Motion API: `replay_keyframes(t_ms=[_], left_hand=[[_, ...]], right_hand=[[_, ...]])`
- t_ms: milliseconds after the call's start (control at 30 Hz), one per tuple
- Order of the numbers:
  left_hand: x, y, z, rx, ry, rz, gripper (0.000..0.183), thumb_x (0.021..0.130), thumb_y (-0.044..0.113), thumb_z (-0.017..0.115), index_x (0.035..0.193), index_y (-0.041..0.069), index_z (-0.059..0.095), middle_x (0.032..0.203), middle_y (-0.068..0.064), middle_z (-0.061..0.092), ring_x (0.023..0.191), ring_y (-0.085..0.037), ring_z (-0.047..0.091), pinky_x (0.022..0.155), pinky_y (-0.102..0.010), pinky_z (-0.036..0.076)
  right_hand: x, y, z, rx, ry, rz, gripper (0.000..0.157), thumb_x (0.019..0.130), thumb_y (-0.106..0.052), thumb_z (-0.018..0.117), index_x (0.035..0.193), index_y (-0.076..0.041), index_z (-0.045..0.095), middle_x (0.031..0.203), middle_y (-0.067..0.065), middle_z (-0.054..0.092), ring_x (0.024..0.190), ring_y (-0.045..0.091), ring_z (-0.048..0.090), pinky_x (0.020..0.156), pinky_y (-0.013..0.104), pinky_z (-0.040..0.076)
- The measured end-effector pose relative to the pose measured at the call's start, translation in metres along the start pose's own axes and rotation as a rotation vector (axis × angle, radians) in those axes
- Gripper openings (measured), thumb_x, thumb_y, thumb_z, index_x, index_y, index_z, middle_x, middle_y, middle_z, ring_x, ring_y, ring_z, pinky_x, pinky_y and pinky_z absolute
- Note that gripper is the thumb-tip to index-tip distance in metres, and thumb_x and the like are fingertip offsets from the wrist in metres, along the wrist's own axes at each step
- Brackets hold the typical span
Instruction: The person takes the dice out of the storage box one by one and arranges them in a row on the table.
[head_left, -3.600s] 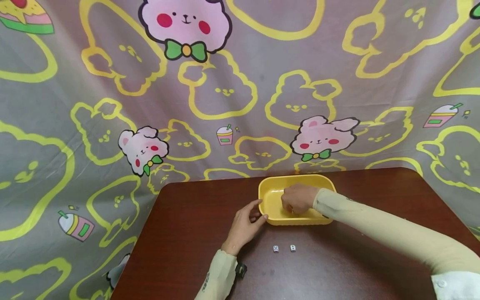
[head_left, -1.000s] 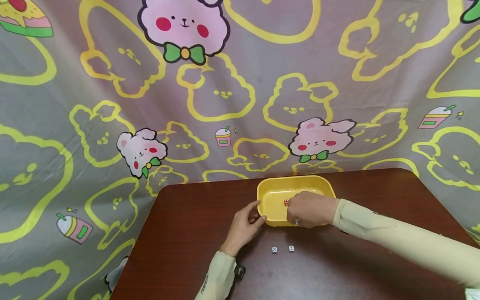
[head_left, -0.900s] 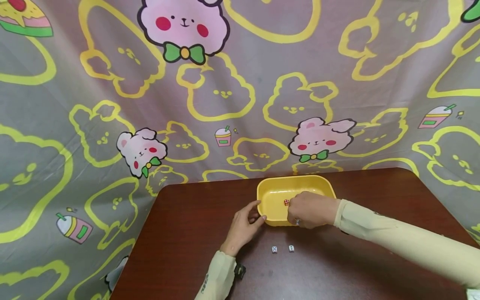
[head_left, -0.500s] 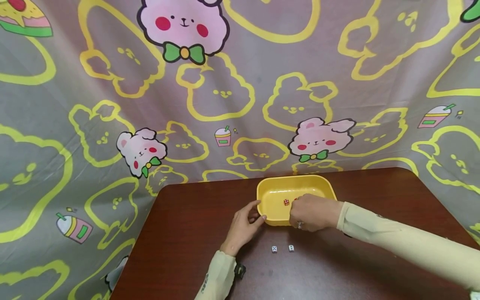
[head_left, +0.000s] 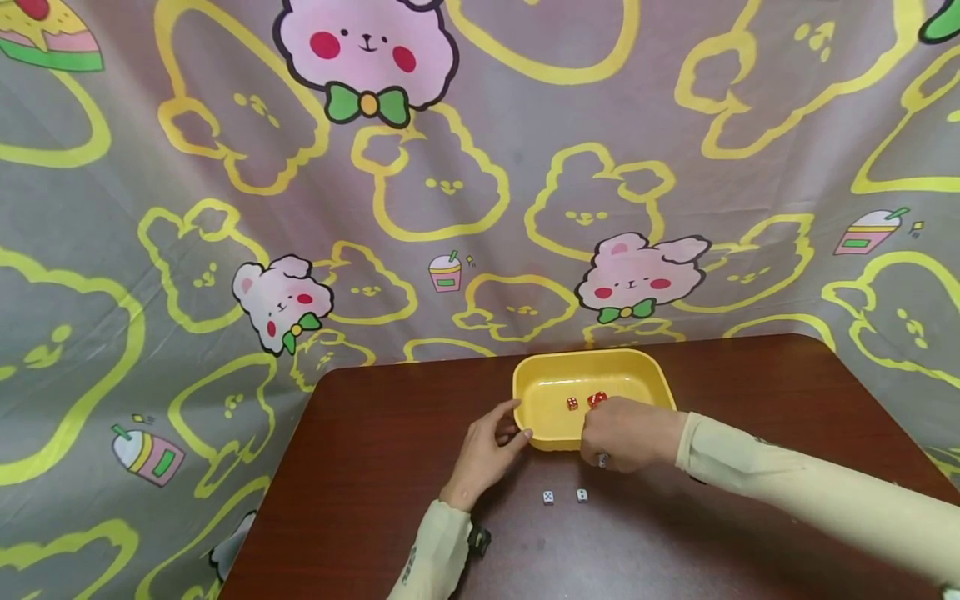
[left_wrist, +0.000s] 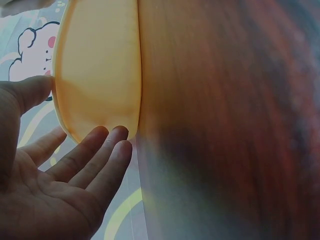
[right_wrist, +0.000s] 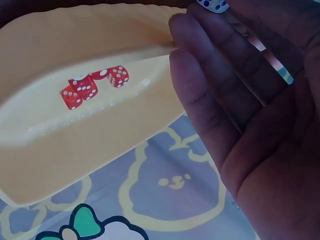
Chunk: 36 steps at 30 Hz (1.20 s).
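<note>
Since the frame half a second ago, the person's right hand has shifted a little toward the near side of the glossy yellow rectangular basin with rounded corners, uncovering more of the small red cube dice with white pips on its floor. The person's left hand stays at the basin's left end, its fingers spread and nearly straight, with thumb and fingertips touching the rim and wall rather than curling round them.

As for progress, one small white cube die showing five pips and a second small white cube die already lie apart on the dark reddish-brown wooden table, in front of the basin. Another die, a white cube with blue pips, appears pinched at the right hand's fingertips by the near wall; it is not yet set down. The red dice remain inside, one a little away from the others in the head view. Judging by these pictures, putting down the held die is the step left open.

Much is hard to make out. The held die is cut off by the top edge of the right wrist view, and the hand hides it in the head view. The red dice overlap, so their number is uncertain. Whether more white dice sit behind the right hand cannot be told.
</note>
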<state>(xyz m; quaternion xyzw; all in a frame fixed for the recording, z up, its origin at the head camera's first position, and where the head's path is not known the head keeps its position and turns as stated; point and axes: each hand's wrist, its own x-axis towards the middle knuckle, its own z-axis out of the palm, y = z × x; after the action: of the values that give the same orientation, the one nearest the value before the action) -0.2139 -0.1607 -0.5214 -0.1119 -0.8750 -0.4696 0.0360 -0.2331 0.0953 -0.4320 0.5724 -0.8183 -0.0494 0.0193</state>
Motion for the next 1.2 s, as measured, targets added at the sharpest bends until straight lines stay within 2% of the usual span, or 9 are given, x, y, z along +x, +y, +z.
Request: replay_keyframes(t_ms=[367,600,1200], left_hand=[[0.0,0.001,0.0,-0.002,0.004,-0.003,0.053,0.098,0.025,0.074,0.146,0.008,0.058,0.126,-0.014,0.074,0.11,-0.025,0.074,0.096,-0.046,0.062],[0.0,0.001,0.0,-0.003,0.006,0.004,0.053,0.098,0.025,0.074,0.145,0.007,0.058,0.126,-0.015,0.074,0.11,-0.025,0.074,0.096,-0.045,0.062],[0.0,0.0,0.001,-0.005,0.002,-0.003,0.054,0.098,0.028,0.074,0.146,0.008,0.058,0.128,-0.013,0.073,0.112,-0.024,0.074,0.097,-0.045,0.061]], right_hand=[[-0.004,-0.004,0.014,-0.033,-0.015,-0.021,0.032,0.073,-0.006,0.084,0.06,-0.03,0.067,0.055,-0.017,0.059,0.05,0.005,0.037,0.046,0.023,0.034],[-0.007,-0.008,0.022,-0.055,0.007,-0.053,0.037,0.073,-0.008,0.083,0.055,-0.029,0.06,0.049,-0.016,0.05,0.049,0.007,0.031,0.046,0.024,0.027],[-0.013,-0.015,0.038,-0.044,-0.031,-0.027,0.036,0.072,-0.006,0.082,0.054,-0.028,0.06,0.05,-0.017,0.045,0.049,0.008,0.031,0.045,0.026,0.027]])
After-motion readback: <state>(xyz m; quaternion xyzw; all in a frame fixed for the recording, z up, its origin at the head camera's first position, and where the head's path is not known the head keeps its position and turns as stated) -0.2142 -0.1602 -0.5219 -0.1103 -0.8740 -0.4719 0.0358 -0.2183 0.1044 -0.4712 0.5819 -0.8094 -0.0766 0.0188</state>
